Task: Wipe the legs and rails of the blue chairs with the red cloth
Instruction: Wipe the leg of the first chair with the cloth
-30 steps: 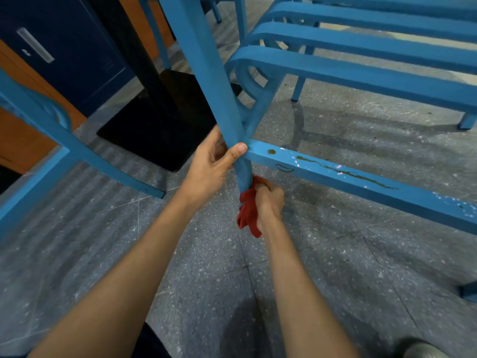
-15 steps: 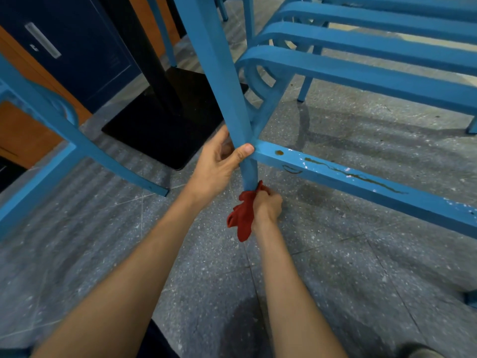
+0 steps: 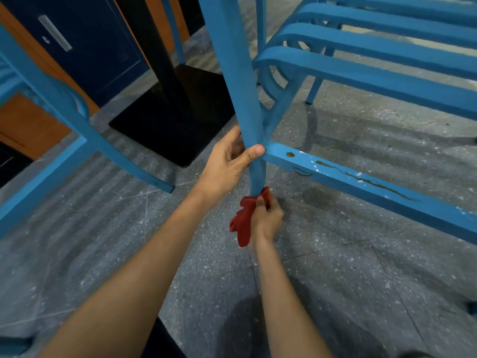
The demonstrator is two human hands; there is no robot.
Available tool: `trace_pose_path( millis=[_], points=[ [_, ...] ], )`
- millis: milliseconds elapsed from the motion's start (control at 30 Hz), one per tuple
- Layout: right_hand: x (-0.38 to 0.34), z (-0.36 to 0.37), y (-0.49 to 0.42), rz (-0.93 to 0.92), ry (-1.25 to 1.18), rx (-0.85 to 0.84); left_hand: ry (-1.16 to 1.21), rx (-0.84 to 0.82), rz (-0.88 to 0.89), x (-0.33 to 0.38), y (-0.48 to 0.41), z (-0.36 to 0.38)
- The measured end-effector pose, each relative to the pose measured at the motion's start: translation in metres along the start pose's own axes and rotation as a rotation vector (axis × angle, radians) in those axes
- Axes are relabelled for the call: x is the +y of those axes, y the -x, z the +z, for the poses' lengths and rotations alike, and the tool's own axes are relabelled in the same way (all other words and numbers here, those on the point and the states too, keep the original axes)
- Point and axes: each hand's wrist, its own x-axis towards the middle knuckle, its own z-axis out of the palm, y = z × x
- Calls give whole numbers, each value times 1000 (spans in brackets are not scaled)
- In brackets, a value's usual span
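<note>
A blue chair leg point(image 3: 238, 81) runs down the middle of the head view to the floor. From it a blue rail point(image 3: 366, 184), stained and chipped, runs off to the right. My left hand point(image 3: 227, 164) grips the leg just where the rail joins it. My right hand point(image 3: 267, 219) is closed on the red cloth point(image 3: 244, 223) and presses it around the foot of the leg. The leg's tip is hidden by the cloth and fingers.
A black table post and its square base point(image 3: 167, 125) stand behind the leg. Another blue chair's frame point(image 3: 64, 115) slants across the left. Blue seat slats point(image 3: 374, 71) fill the upper right. A dark blue cabinet door point(image 3: 85, 45) is at the back left. The floor is grey speckled tile.
My right hand has slid the red cloth down the leg to its foot. My left hand has kept its grip at the rail joint.
</note>
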Motion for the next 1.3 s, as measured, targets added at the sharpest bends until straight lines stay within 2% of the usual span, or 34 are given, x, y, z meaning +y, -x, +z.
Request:
trace_pose_path(
  millis=[100,167,300,433,467,533,633,700,800,967,1033,1100,1233,1300],
  points=[
    [-39,-1,-3,203,-46,-20,2,2,-8,0,0,0],
    [-55,-1,-2,215,-56,-3,11,2,-8,0,-1,-1],
    [-48,9,9,-72,-100,23,16,-4,-1,-1,-2,-2],
    [-36,3,32,-403,-34,64,40,-7,-3,-2,-3,-2],
    [-30,0,34,-435,-16,68,42,-7,-3,-3,-2,-2],
    [-19,-1,30,-373,19,57,47,-14,-4,-2,-2,-1],
    [-24,-2,15,-88,-35,37,58,-20,-3,-1,0,-1],
    [-46,-3,15,33,-116,17,60,-20,4,-1,0,0],
    [-66,1,23,-60,-206,-17,67,-15,9,-3,0,0],
    [-69,-1,46,-371,-135,16,46,9,27,-5,-1,-1],
    [-62,-4,48,-426,-116,16,53,11,22,-6,0,0],
    [-52,-5,45,-417,-100,8,55,8,17,-5,0,0],
    [-30,3,18,-216,-81,-5,55,1,9,-5,1,0],
    [-42,8,14,-173,-109,-2,62,3,12,-6,1,0]
  ],
)
